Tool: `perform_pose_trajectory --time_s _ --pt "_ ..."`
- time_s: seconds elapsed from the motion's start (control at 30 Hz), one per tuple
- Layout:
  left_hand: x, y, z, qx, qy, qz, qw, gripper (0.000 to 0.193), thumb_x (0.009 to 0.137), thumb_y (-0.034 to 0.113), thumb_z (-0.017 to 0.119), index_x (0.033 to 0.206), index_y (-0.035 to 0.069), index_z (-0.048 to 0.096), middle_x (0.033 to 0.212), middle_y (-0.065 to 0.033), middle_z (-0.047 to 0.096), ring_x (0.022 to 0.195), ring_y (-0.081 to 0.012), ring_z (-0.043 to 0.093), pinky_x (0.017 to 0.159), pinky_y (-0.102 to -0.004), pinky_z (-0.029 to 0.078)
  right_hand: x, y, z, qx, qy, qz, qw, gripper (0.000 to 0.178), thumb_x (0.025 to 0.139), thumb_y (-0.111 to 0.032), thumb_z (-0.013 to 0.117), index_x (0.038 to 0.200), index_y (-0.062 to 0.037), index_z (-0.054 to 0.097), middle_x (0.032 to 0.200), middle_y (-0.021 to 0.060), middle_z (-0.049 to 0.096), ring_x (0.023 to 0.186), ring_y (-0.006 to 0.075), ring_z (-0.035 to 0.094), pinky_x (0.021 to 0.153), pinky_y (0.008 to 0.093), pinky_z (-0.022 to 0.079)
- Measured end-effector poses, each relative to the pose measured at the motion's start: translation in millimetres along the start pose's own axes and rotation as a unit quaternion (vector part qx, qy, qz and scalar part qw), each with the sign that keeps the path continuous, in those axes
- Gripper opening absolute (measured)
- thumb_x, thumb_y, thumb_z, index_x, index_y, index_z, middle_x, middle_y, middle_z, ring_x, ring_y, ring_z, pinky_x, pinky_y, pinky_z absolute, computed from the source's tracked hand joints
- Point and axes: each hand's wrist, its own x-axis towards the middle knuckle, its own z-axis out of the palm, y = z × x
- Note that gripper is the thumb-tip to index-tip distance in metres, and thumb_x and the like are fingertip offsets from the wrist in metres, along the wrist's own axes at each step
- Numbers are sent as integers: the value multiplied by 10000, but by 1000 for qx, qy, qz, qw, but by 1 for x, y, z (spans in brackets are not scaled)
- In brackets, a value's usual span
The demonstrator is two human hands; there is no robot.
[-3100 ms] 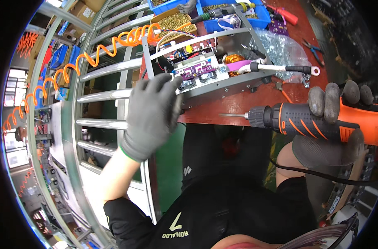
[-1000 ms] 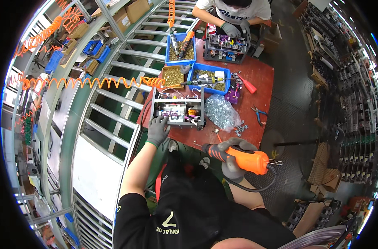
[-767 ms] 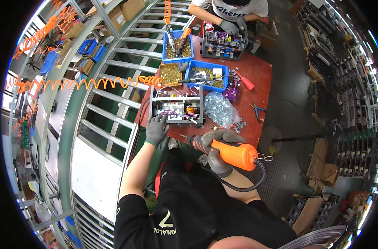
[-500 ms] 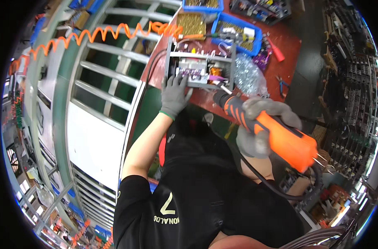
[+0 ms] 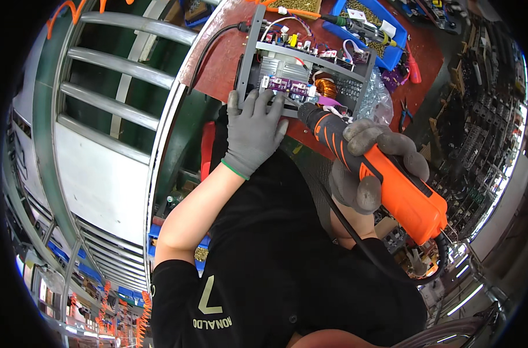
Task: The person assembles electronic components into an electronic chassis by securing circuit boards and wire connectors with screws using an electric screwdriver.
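Note:
My right hand [image 5: 380,156] is wrapped round an orange and black corded electric screwdriver [image 5: 406,197]. Its dark nose and thin bit point up-left at the near side of a grey metal frame [image 5: 249,64]; whether the bit touches anything, I cannot tell. Inside the frame sit a purple circuit board [image 5: 287,86], a finned heat sink [image 5: 284,68] and a copper-wound coil [image 5: 326,87]. My left hand [image 5: 255,130], in a grey glove with a green cuff, lies open with fingers spread on the frame's near left edge.
Behind the frame stands a blue bin [image 5: 391,55] of small brass-coloured parts with a tool across it. Clear plastic wrap [image 5: 377,101], a red-handled tool [image 5: 413,66] and blue-handled pliers [image 5: 404,116] lie to the right on the red table [image 5: 217,69]. The tool's black cord [image 5: 357,235] crosses my body.
The view has shifted closer, so the frame appears larger. The screwdriver's nose now sits nearer my left hand, along the frame's near edge. My left hand stays on the frame.

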Motion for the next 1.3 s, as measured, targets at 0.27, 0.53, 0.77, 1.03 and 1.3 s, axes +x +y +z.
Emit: perform_pose_trajectory --time_s 0.27,0.53,0.77,1.03,1.3 --pt "3 0 2 5 1 7 1000 503 783 341 688 1255 191 602 1224 -41 567 1180 -235 517 1087 -568 240 4 7 1 18 -55 24 998 616 871 -214 706 1405 -115 415 1186 188 580 901 265 663 756 437 559" --pt "6 1 1 3 -4 3 1000 526 774 339 687 1268 179 599 1212 -37 576 1178 -227 520 1094 -590 233 3 13 1 38 -51 21 998 624 876 -186 699 1417 -114 396 1199 191 568 903 266 662 763 439 557" --pt "3 -1 6 0 7 0 1000 512 771 335 696 1249 176 605 1203 -33 574 1169 -223 527 1085 -602 242 1 11 -5 30 -60 28 997 612 872 -190 706 1405 -118 414 1189 187 578 896 267 661 757 449 556" --pt "4 -1 5 -1 13 1 1000 475 776 331 695 1219 180 618 1193 -30 577 1163 -223 531 1075 -606 258 5 10 -1 22 -43 44 998 589 863 -185 712 1384 -129 441 1173 170 596 897 262 667 757 451 552" --pt "5 0 3 -5 11 -1 1000 492 766 335 696 1227 184 614 1195 -28 576 1165 -222 527 1086 -609 242 11 10 -1 -10 -138 23 990 624 877 -198 700 1410 -125 384 1135 152 577 819 249 655 704 433 554"
